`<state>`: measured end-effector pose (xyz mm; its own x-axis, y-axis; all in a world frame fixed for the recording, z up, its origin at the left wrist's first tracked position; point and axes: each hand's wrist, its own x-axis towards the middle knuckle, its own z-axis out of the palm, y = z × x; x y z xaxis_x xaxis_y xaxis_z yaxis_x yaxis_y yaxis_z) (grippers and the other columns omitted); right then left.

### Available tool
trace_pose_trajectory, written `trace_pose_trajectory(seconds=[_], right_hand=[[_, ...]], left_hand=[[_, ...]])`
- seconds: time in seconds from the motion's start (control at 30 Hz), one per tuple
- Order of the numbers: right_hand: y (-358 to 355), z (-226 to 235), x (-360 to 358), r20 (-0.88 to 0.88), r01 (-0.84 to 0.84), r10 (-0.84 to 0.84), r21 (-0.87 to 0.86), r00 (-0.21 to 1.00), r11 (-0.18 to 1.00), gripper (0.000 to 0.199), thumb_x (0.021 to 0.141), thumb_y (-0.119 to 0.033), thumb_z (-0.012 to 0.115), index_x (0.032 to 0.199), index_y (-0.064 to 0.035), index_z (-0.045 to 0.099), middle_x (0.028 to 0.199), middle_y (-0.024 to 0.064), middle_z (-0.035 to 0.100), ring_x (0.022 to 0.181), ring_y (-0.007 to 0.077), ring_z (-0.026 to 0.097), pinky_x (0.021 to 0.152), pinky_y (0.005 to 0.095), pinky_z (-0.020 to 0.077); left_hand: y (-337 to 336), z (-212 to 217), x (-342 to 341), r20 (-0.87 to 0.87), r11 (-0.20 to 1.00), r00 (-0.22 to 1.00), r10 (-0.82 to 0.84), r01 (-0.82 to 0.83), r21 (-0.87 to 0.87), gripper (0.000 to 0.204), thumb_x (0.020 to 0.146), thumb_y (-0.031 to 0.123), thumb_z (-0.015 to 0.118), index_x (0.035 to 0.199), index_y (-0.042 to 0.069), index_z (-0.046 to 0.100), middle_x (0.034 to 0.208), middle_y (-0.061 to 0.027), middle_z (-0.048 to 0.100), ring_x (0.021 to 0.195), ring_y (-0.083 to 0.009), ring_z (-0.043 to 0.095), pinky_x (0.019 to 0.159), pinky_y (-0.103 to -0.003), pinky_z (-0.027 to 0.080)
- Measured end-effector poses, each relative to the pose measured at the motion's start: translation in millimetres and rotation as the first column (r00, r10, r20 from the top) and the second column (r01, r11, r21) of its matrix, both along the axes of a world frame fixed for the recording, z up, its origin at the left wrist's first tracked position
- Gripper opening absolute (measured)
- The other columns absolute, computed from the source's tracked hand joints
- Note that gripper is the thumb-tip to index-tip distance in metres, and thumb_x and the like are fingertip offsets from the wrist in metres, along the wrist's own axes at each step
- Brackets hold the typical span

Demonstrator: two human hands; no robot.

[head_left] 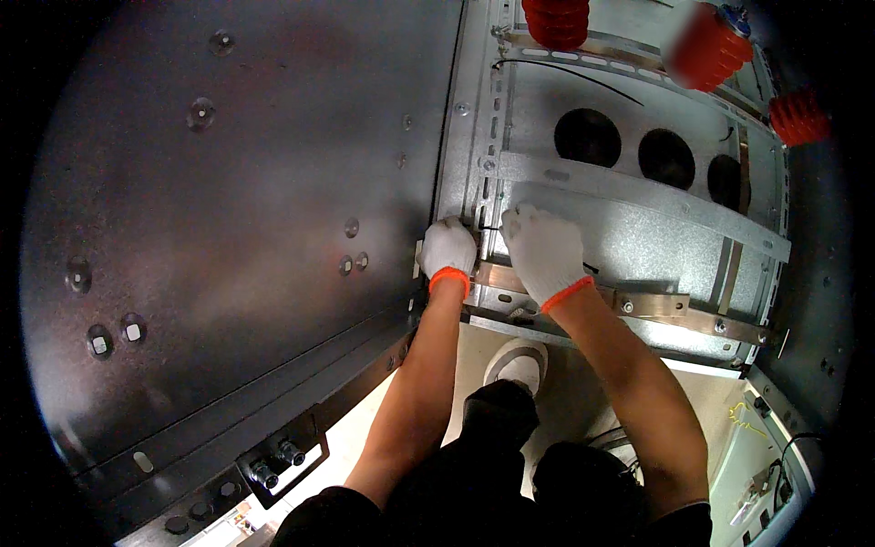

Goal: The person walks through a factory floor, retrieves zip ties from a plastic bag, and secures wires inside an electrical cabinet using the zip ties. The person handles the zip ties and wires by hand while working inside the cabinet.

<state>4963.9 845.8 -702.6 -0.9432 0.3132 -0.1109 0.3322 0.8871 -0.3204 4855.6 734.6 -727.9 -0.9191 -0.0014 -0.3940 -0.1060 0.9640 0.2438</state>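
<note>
My left hand (449,247), in a white glove with an orange cuff, is closed against the slotted upright rail (484,187) at the cabinet's left edge. What its fingers hold is hidden. My right hand (544,251), gloved the same way, is closed just to the right, above a copper busbar (656,304). A thin black cable tie (490,229) spans the gap between both hands, and a dark end shows beside the right wrist. Higher up, another black cable tie (574,70) hangs from the rail, its tail reaching right.
A large dark metal panel (255,173) stands on the left. Red ribbed insulators (558,23) sit at the top right. Behind a galvanised crossbar (647,196) is a plate with three round holes (588,137). My shoe (518,363) rests on the floor below.
</note>
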Motion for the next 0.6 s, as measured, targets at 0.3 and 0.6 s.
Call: trace_pose_trajectory(seconds=[0.3,0.6], right_hand=[[-18,-41,-10,0.025,0.187,-0.188,-0.302,0.982,0.935,0.021,0.095,-0.026,0.056,0.099,-0.0089,0.067,0.099,0.0134,0.068,0.091,0.0335,0.067,0.079,0.0462,0.0541],[-25,-48,-14,0.038,0.238,-0.240,-0.350,0.970,0.906,0.017,0.087,-0.014,0.058,0.095,-0.0046,0.070,0.097,0.0167,0.071,0.089,0.0357,0.070,0.078,0.0471,0.0569]], left_hand=[[-8,-10,-12,0.044,0.999,0.998,0.048,-0.047,-0.028,0.059,0.096,0.045,0.047,0.093,-0.009,0.072,0.102,-0.0357,0.066,0.104,-0.0493,0.064,0.093,-0.052,0.050],[-20,-51,-47,0.182,0.975,0.958,-0.221,0.219,0.033,0.054,0.093,0.045,0.055,0.105,-0.006,0.068,0.107,-0.0283,0.068,0.104,-0.0432,0.065,0.088,-0.051,0.049]])
